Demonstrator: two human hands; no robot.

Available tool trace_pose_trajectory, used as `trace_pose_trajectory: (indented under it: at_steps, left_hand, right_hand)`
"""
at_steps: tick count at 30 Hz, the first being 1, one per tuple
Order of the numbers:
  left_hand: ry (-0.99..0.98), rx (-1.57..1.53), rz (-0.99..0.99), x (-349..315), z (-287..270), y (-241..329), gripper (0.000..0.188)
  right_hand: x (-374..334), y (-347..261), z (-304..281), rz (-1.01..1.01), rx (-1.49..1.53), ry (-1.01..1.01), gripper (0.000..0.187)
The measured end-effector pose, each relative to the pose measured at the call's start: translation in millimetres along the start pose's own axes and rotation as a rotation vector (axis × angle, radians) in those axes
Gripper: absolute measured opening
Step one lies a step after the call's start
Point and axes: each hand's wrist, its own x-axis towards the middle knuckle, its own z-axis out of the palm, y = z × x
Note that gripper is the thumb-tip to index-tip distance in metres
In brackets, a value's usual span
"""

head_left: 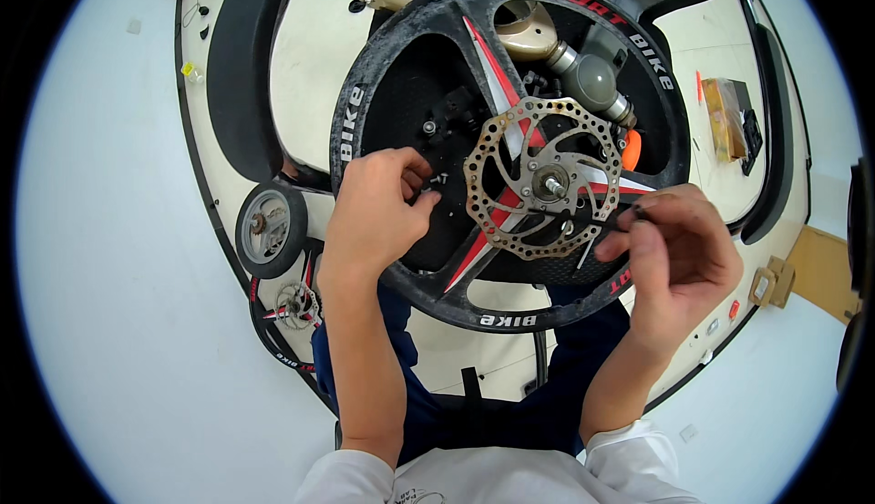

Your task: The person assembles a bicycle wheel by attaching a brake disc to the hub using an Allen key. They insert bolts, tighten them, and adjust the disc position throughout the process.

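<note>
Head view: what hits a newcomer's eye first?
The black three-spoke bicycle wheel, upper centre, with a drilled brake disc around its hub. Then the left hand, by small screws in the wheel's left opening, and the right hand, holding a thin dark tool over the disc's lower right.

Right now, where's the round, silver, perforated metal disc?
The disc is right of centre in the head view, on the black spoked wheel, beside the right hand.

Premises appear to be a repair workshop: a bicycle wheel [493, 71] fitted with a brake disc [547, 166], loose screws [440, 179], a smaller wheel [272, 233] and cardboard boxes [781, 282] are noted.
</note>
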Motion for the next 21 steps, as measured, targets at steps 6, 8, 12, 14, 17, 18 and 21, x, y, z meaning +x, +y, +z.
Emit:
trace_pose_trajectory:
  at_steps: [6, 8, 12, 14, 17, 18, 21]
  left_hand:
    - [-0.012, 0.023, -0.072, 0.3, 5.9, -7.0, 0.020]
    - [0.004, 0.017, -0.048, 1.0, 5.8, -2.7, 0.018]
    - [0.104, -0.280, 0.075, 2.2, 3.2, 8.1, 0.015]
    - [0.149, -0.474, 0.198, 3.5, 7.0, 15.5, 0.013]
    - [0.225, -0.505, 0.397, 5.3, 24.1, 32.8, 0.014]
    - [0.245, -0.434, 0.429, 5.7, 30.4, 39.5, 0.015]
    - [0.147, -0.322, 0.420, 3.6, 42.6, 58.7, 0.012]
  right_hand:
    - [7.6, 4.7, -17.4, 0.011, 0.077, 0.097, 0.013]
    - [8.0, 5.7, -21.5, 0.014, 0.074, 0.107, 0.013]
    - [10.0, 8.0, -25.6, 0.021, 0.030, 0.117, 0.014]
    - [10.3, 14.2, -29.8, -0.011, -0.014, 0.072, 0.015]
    - [13.4, 9.9, -23.6, 0.050, 0.062, 0.150, 0.015]
    - [13.8, 9.4, -23.5, 0.051, 0.064, 0.153, 0.016]
    - [15.0, 10.1, -25.6, 0.056, 0.070, 0.169, 0.016]
